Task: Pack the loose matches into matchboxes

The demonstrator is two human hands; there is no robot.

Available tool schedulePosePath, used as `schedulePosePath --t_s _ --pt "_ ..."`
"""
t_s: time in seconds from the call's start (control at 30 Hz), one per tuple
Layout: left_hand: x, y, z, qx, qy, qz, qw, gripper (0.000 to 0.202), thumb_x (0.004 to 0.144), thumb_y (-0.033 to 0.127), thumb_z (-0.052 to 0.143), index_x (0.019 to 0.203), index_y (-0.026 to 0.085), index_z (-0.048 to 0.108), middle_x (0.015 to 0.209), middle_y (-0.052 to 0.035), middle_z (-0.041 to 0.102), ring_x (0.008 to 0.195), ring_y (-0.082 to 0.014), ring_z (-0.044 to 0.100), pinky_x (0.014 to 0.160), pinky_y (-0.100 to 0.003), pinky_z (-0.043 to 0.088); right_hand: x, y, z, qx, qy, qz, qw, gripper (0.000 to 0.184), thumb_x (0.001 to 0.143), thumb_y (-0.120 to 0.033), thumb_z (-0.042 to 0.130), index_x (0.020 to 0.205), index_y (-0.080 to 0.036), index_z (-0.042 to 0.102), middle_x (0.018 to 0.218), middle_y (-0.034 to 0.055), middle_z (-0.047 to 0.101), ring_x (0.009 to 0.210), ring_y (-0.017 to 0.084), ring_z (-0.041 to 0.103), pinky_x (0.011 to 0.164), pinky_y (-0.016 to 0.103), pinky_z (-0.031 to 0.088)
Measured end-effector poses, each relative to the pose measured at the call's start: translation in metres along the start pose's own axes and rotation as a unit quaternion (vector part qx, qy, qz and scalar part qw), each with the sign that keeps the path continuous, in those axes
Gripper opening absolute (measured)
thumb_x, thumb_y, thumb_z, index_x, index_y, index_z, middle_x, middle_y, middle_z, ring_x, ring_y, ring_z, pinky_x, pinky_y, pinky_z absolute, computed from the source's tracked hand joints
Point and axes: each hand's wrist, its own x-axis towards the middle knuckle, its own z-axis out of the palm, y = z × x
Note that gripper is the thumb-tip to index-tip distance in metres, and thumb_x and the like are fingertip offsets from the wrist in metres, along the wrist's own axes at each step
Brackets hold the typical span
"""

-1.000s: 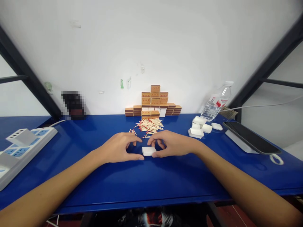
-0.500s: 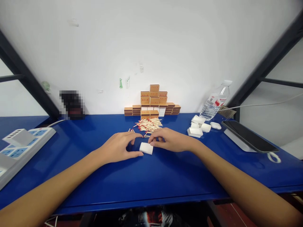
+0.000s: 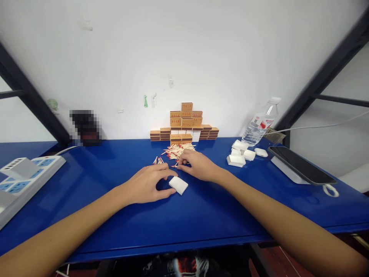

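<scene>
A small white matchbox tray (image 3: 179, 186) lies tilted on the blue desk, and my left hand (image 3: 150, 182) grips its left end between thumb and forefinger. Whether matches lie inside it cannot be seen. My right hand (image 3: 196, 164) is at the near edge of a pile of red-tipped matches (image 3: 173, 151), its fingers curled in a pinch at a match (image 3: 174, 166) there. Its fingers partly hide the pile. A smaller bunch of matches (image 3: 158, 160) lies left of the pile, just beyond my left hand.
Stacked matchboxes (image 3: 187, 122) stand against the wall behind the pile. Several white trays (image 3: 236, 160) sit to the right, near a water bottle (image 3: 261, 122), a white earphone case (image 3: 261, 152) and a phone (image 3: 301, 165) on a stand. A power strip (image 3: 31, 184) lies at the left.
My right hand has left the tray and moved up and away to the match pile. The tray has turned a little, its right end swinging nearer, with my left hand still at it.
</scene>
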Motion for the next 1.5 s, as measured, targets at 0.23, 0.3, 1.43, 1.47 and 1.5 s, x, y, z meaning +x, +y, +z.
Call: schedulePosePath --t_s 0.23,0.3,1.43,1.47,1.5 --pt "-0.002 -0.003 -0.003 0.004 0.015 -0.025 1.0 0.032 0.088 0.05 0.073 0.103 0.022 0.07 0.088 -0.0019 0.062 0.079 -0.0182 0.06 0.07 -0.032 0.046 -0.01 0.0 -0.014 -0.02 -0.053 0.025 0.998 0.011 0.102 -0.024 0.056 0.096 -0.017 0.061 0.104 0.0102 0.063 0.09 0.021 0.06 0.081 0.034 0.045" --pt "-0.002 -0.005 -0.004 0.007 0.02 -0.032 0.999 0.033 0.087 0.052 0.074 0.1 0.022 0.07 0.088 -0.0015 0.062 0.078 -0.0179 0.059 0.069 -0.031 0.046 -0.016 -0.001 -0.023 -0.004 -0.047 0.025 0.999 0.013 0.103 -0.025 0.053 0.095 -0.018 0.06 0.103 0.0099 0.062 0.088 0.021 0.059 0.079 0.034 0.045" --pt "-0.006 -0.033 -0.04 0.106 0.207 -0.054 0.971 0.03 0.09 0.047 0.072 0.098 0.018 0.072 0.08 -0.0003 0.06 0.065 -0.0122 0.051 0.062 -0.027 0.038 -0.016 0.0 -0.023 -0.046 0.106 0.046 0.992 0.021 0.096 -0.031 0.061 0.08 -0.019 0.066 0.078 0.0018 0.064 0.069 0.015 0.054 0.064 0.029 0.034" --pt "-0.006 -0.033 -0.038 0.11 0.196 -0.055 0.973 0.03 0.09 0.047 0.072 0.099 0.019 0.072 0.081 -0.0003 0.061 0.066 -0.0124 0.052 0.062 -0.027 0.038 -0.016 0.0 -0.02 -0.053 0.088 0.055 0.993 0.022 0.096 -0.033 0.062 0.079 -0.019 0.067 0.079 0.002 0.065 0.07 0.015 0.055 0.064 0.029 0.034" --pt "-0.006 -0.033 -0.035 0.111 0.184 -0.055 0.975 0.029 0.09 0.047 0.072 0.1 0.019 0.071 0.082 -0.0002 0.061 0.067 -0.0126 0.052 0.063 -0.028 0.039 -0.015 -0.001 -0.016 -0.062 0.074 0.062 0.993 0.023 0.095 -0.035 0.064 0.079 -0.02 0.067 0.08 0.0024 0.066 0.071 0.016 0.056 0.064 0.03 0.033"
